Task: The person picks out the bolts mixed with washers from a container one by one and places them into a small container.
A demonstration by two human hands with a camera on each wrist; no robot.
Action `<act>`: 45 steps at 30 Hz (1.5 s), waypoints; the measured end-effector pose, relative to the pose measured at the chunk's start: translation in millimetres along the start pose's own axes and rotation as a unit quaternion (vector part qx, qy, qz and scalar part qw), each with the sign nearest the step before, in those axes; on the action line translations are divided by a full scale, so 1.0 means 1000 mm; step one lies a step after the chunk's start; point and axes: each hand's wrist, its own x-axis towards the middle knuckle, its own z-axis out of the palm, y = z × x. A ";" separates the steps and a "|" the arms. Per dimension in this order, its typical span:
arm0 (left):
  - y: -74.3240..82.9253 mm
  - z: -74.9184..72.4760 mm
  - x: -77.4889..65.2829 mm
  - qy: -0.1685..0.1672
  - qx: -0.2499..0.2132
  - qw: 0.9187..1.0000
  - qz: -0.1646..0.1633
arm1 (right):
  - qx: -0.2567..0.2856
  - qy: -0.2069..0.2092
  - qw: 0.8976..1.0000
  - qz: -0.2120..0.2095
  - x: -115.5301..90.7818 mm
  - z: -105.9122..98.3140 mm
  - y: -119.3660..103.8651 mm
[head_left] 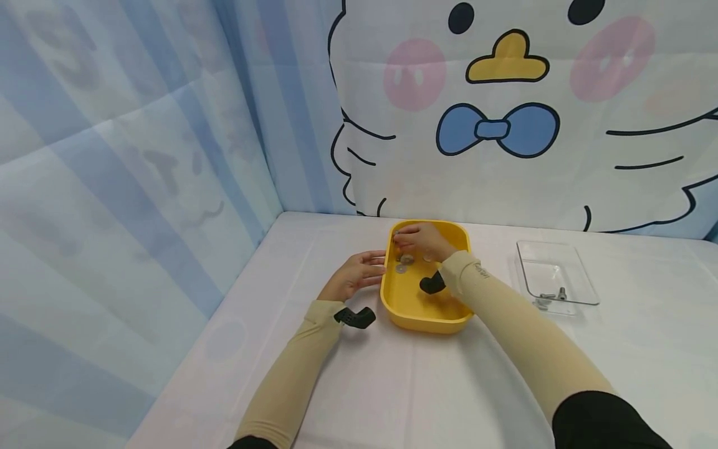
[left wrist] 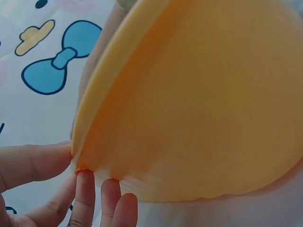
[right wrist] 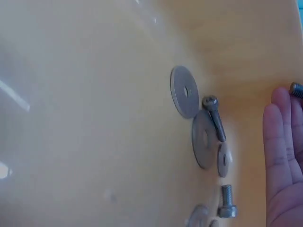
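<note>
A yellow plastic tray (head_left: pixel 412 305) stands on the white-covered table. My left hand (head_left: pixel 359 273) grips its left edge, the thumb at the rim and fingers against the outer wall in the left wrist view. Over the tray's far left part, my right hand (head_left: pixel 424 240) pinches a small bolt (right wrist: pixel 297 90), whose threaded end shows past the fingertips. Along the tray floor in the right wrist view lie a large flat washer (right wrist: pixel 178 94), a second washer (right wrist: pixel 201 146), a long screw (right wrist: pixel 216 120) and a short socket-head bolt (right wrist: pixel 227 203).
Right of the yellow tray stands a clear plastic box (head_left: pixel 586 277) with several metal bolts (head_left: pixel 562 294) near its front edge. A printed cloth (head_left: pixel 392 168) hangs behind the table, and a blue-striped curtain (head_left: pixel 140 187) closes off the left side.
</note>
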 end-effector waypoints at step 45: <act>0.000 0.002 -0.002 0.011 0.002 1.000 -0.006 | -0.039 -0.045 0.995 -0.076 -0.069 -0.064 -0.034</act>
